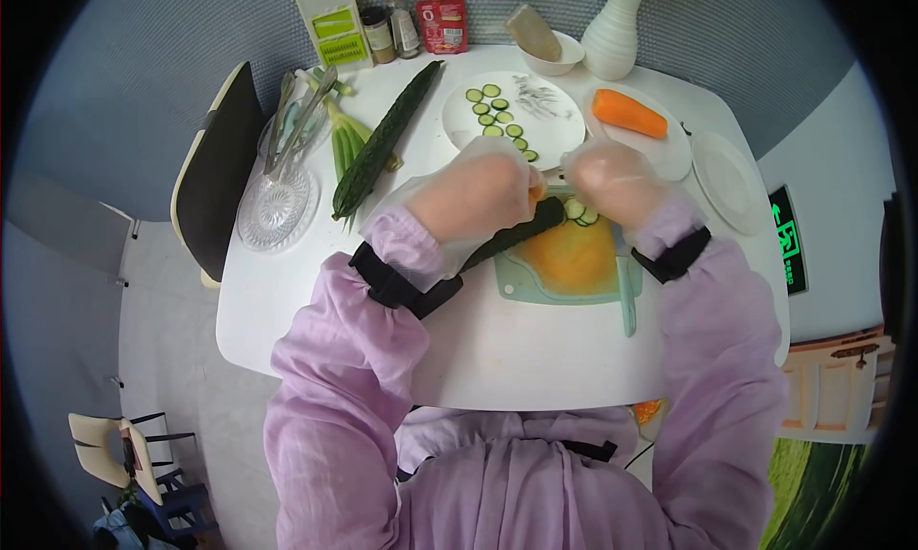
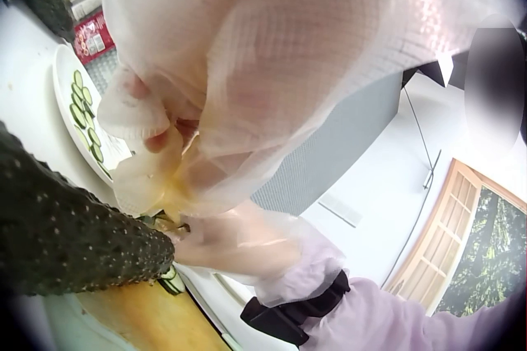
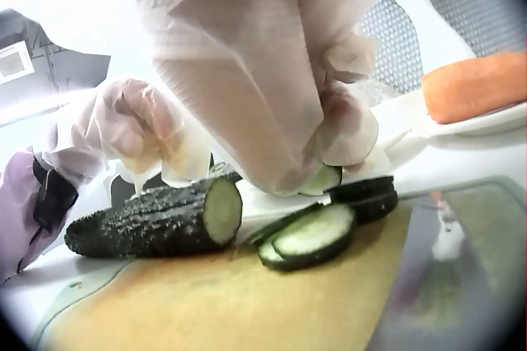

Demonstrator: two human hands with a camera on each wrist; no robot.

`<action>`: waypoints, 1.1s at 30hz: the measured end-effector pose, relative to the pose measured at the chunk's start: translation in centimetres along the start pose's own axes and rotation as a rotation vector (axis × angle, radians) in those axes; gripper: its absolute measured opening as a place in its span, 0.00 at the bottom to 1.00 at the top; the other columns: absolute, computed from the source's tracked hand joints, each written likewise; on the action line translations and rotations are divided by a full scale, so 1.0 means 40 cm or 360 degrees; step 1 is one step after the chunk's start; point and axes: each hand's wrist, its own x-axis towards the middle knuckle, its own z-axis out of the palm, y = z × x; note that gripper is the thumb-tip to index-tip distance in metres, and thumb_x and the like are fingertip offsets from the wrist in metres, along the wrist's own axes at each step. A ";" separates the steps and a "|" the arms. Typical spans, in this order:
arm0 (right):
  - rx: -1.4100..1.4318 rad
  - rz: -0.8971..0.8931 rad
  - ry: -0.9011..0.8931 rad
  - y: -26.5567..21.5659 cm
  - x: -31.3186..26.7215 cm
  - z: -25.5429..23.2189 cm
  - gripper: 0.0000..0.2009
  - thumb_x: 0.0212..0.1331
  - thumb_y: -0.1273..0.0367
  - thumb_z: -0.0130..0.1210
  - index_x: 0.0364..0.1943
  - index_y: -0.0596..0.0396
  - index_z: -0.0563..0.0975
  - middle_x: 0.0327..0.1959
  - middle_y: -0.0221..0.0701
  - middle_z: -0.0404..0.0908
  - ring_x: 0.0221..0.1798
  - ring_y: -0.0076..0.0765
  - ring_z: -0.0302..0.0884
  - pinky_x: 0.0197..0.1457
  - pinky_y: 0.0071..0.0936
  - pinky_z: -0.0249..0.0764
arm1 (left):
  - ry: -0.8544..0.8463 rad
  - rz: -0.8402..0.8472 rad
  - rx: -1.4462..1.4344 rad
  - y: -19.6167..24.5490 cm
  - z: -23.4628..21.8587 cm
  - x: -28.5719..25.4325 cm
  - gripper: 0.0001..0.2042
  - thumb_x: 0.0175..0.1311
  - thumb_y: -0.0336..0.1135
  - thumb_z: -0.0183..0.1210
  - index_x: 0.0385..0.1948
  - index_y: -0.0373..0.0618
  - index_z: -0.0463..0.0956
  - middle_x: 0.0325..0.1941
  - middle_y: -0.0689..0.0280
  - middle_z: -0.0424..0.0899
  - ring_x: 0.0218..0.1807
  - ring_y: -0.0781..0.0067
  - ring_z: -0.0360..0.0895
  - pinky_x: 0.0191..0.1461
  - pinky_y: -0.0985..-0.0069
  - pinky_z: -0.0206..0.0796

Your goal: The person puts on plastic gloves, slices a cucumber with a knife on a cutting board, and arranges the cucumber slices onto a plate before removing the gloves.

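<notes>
Dark green cucumber (image 1: 507,232): lies on the cutting board (image 1: 564,263), long axis running from the person's lower left to upper right in the head view; its pale cut end (image 3: 222,209) points toward the right hand.
Left hand (image 1: 475,198): gloved, its grip curled down onto the cucumber just behind the cut end.
Right hand (image 1: 612,179): gloved, fingertips pinching a cucumber slice (image 3: 323,178) just past the cut end; its grip is closed on that slice.
Cut slices (image 3: 313,232): a few lie overlapping on the board, directly under the right grip and near the cut end.
Plate of slices (image 1: 550,129): just beyond both grips on the counter (image 1: 478,349), with thin rounds (image 1: 497,115) laid on its left side.
Whole cucumber (image 1: 387,139): beyond and left of the left grip, lying diagonally.
Carrot (image 1: 628,113): on a plate beyond the right grip.
Glass bowl (image 1: 279,191): well left of the left grip, holding utensils.
</notes>
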 end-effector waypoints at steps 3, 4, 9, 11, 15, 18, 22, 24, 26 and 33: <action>0.0173 -0.0068 0.0197 -0.016 -0.033 -0.028 0.03 0.48 0.73 0.50 0.27 0.57 0.75 0.25 0.38 0.75 0.34 0.47 0.75 0.36 0.39 0.73 | 0.0031 0.0056 -0.0001 -0.010 0.004 -0.003 0.09 0.49 0.28 0.56 0.32 0.38 0.80 0.24 0.51 0.79 0.27 0.55 0.76 0.36 0.69 0.68; 0.0172 -0.0066 0.0194 -0.014 -0.047 -0.015 0.03 0.48 0.73 0.50 0.27 0.57 0.75 0.25 0.38 0.75 0.34 0.47 0.75 0.36 0.39 0.73 | 0.0022 0.0067 0.0009 -0.011 0.003 -0.003 0.09 0.49 0.29 0.56 0.32 0.38 0.80 0.24 0.51 0.79 0.27 0.55 0.76 0.36 0.69 0.68; -0.0019 -0.0288 -0.0014 -0.020 -0.075 -0.010 0.04 0.49 0.73 0.49 0.29 0.56 0.73 0.26 0.37 0.75 0.34 0.45 0.75 0.37 0.38 0.73 | -0.0044 0.0035 0.0012 -0.001 0.001 -0.002 0.09 0.49 0.29 0.57 0.32 0.38 0.80 0.24 0.51 0.79 0.27 0.55 0.76 0.36 0.70 0.68; 0.0060 -0.0274 -0.0010 -0.024 -0.075 -0.013 0.04 0.48 0.74 0.50 0.29 0.56 0.74 0.27 0.37 0.76 0.35 0.44 0.76 0.38 0.37 0.73 | -0.0010 0.0045 -0.0034 0.003 0.003 -0.003 0.09 0.48 0.28 0.58 0.32 0.37 0.80 0.24 0.50 0.79 0.27 0.55 0.76 0.36 0.70 0.68; -0.0012 -0.0393 -0.0021 -0.015 -0.065 -0.022 0.04 0.48 0.75 0.50 0.28 0.59 0.73 0.26 0.37 0.75 0.32 0.43 0.75 0.36 0.35 0.72 | -0.0054 0.0023 0.0008 0.013 0.002 0.003 0.10 0.48 0.28 0.58 0.32 0.36 0.80 0.25 0.50 0.79 0.28 0.55 0.76 0.37 0.69 0.69; -0.0124 -0.0335 -0.0316 -0.022 -0.042 -0.035 0.05 0.46 0.74 0.51 0.28 0.56 0.76 0.31 0.35 0.77 0.38 0.40 0.77 0.43 0.33 0.74 | -0.0039 0.0032 -0.0011 0.016 0.007 0.005 0.10 0.48 0.29 0.57 0.32 0.36 0.80 0.25 0.50 0.79 0.28 0.55 0.77 0.37 0.69 0.69; -0.0032 -0.0466 -0.0139 -0.009 -0.047 -0.010 0.04 0.45 0.75 0.52 0.26 0.56 0.77 0.32 0.34 0.77 0.38 0.40 0.77 0.42 0.33 0.74 | -0.0063 0.0009 0.0001 0.017 0.007 0.003 0.10 0.48 0.29 0.57 0.33 0.37 0.80 0.26 0.50 0.79 0.28 0.54 0.77 0.37 0.69 0.69; -0.0043 -0.0443 -0.0099 -0.008 -0.047 -0.001 0.04 0.44 0.75 0.52 0.25 0.56 0.77 0.31 0.35 0.77 0.38 0.41 0.77 0.40 0.34 0.74 | -0.0061 -0.0003 -0.0021 0.015 0.007 -0.001 0.10 0.48 0.29 0.57 0.32 0.37 0.80 0.26 0.50 0.79 0.28 0.54 0.76 0.37 0.69 0.69; -0.0040 -0.0477 -0.0051 0.001 -0.052 0.014 0.03 0.43 0.74 0.53 0.25 0.56 0.77 0.30 0.35 0.76 0.37 0.41 0.77 0.39 0.34 0.74 | -0.0066 -0.0043 0.0004 0.018 0.007 -0.002 0.10 0.48 0.29 0.56 0.33 0.38 0.80 0.26 0.50 0.79 0.28 0.54 0.76 0.37 0.69 0.69; 0.0341 -0.0390 0.0156 -0.005 -0.084 -0.007 0.05 0.41 0.73 0.54 0.25 0.58 0.74 0.30 0.37 0.73 0.34 0.45 0.74 0.37 0.39 0.71 | 0.0177 0.0089 -0.0075 0.011 0.031 -0.007 0.05 0.46 0.29 0.53 0.22 0.39 0.77 0.20 0.51 0.75 0.25 0.49 0.71 0.32 0.63 0.64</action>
